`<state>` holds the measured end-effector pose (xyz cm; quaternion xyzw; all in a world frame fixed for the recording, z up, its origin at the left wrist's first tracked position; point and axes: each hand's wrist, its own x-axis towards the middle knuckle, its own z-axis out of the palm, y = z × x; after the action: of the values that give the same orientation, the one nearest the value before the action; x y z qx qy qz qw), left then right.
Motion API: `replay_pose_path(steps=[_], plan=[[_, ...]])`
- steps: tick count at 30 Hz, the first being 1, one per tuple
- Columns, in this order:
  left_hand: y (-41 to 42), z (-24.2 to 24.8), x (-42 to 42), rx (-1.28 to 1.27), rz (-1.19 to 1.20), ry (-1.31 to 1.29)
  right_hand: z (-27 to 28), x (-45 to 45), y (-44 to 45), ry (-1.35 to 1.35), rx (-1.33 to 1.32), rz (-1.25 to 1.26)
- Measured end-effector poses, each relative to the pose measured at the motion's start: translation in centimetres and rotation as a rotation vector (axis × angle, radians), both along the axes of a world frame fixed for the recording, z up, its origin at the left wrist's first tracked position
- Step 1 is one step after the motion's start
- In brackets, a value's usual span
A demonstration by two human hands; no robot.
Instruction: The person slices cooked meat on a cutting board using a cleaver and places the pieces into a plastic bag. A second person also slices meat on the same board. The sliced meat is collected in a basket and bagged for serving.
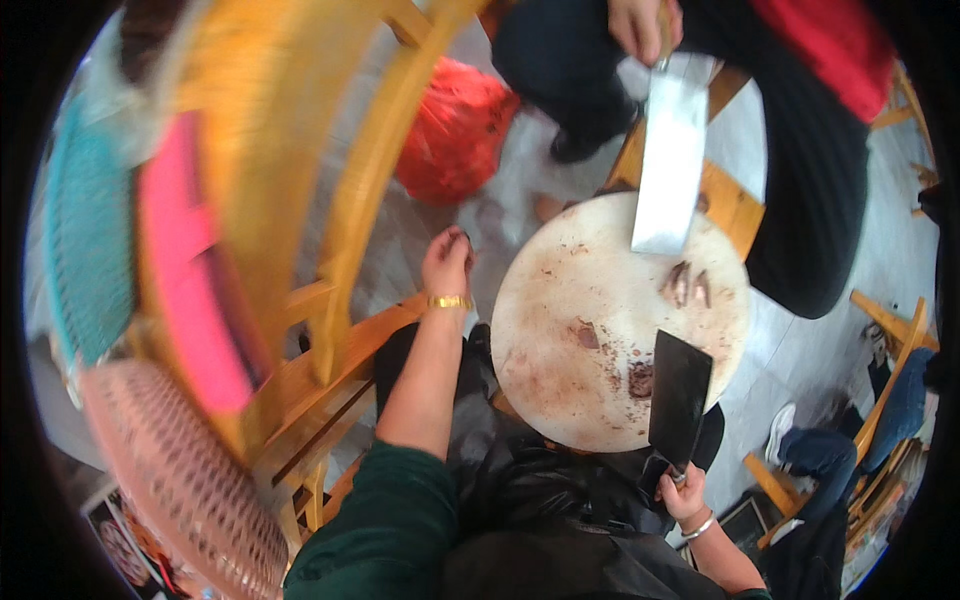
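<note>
In front of me is a round, pale chopping board (540,277) with brown stains and crumbs. My right hand (684,491) grips a dark-bladed cleaver (681,397) by its handle, its blade over the board's near right edge. A dark brown lump of food (640,380) lies just left of that blade. Two small elongated food pieces (679,285) rest farther back. My left hand (448,261) is beside the board's left edge, fingers curled; a dark spot shows at the fingertips, too blurred to identify. Opposite, another person's hand (637,30) holds a shiny cleaver (670,161) over the board's far edge.
A red plastic bag (457,135) sits on the tiled floor beyond my left hand. Wooden furniture (367,180) rises on the left, with a pink basket (187,480), a teal basket (90,232) and a bright pink object (199,285). Another person's legs (817,457) are at right.
</note>
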<state>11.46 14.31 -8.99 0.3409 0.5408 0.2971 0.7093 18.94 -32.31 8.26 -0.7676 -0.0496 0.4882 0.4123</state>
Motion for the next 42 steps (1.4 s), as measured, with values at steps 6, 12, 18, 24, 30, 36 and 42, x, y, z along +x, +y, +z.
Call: replay_pose_path(steps=[6,12,18,24,30,36,42], plan=[[-8.5,16.9,-3.4,-0.407,-0.190,-0.620,-2.4,-0.4,-0.6,-0.122,0.197,-0.158],[-14.1,29.3,-5.6,-0.397,-0.571,-0.754,-2.5,-4.9,-2.5,-0.485,0.273,-0.066],[-13.8,46.4,-12.6,-0.026,-0.572,-0.999,-2.6,-6.1,-3.1,-0.793,0.278,-0.074],[3.7,55.1,-17.7,1.086,-0.158,-0.267,-0.9,-8.5,-3.1,-0.836,0.346,-0.147],[16.2,54.6,-23.1,1.283,-0.173,0.625,-4.1,-9.4,-4.8,-0.809,0.367,-0.217],[9.3,55.2,-26.4,0.997,-0.682,0.500,1.1,-11.2,-4.0,-0.582,0.507,-0.356],[-1.5,56.7,-20.9,1.660,-1.138,1.021,-1.1,-9.6,-2.9,-0.544,0.508,-0.353]])
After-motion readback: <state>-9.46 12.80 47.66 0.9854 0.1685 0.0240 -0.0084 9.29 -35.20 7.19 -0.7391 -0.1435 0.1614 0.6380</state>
